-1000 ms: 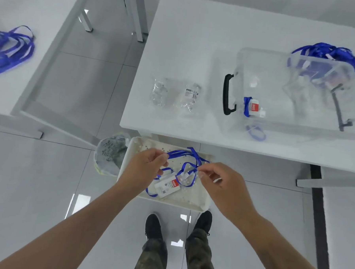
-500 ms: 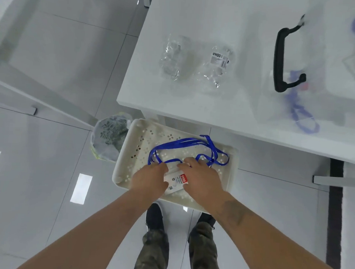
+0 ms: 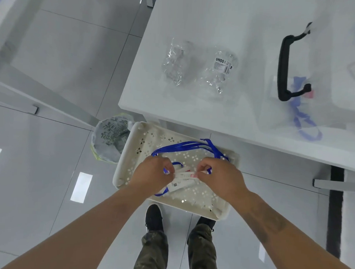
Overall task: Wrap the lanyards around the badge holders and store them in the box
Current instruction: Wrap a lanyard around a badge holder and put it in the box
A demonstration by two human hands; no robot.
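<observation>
Spanning the upper right: white counter (image 3: 229, 24), with the clear storage box (image 3: 297, 111) and its black handle (image 3: 284, 66) on it, plus two crumpled clear bags (image 3: 198, 69). Below the counter edge, a perforated white basket (image 3: 130, 152); patterned bin (image 3: 110, 139) just beside it. Left hand (image 3: 151, 176) and right hand (image 3: 221, 177) are over the basket, fingers of both curled, pinching the badge holder (image 3: 183, 179) between them. Blue lanyard (image 3: 184, 145) loops out beyond the fingers.
</observation>
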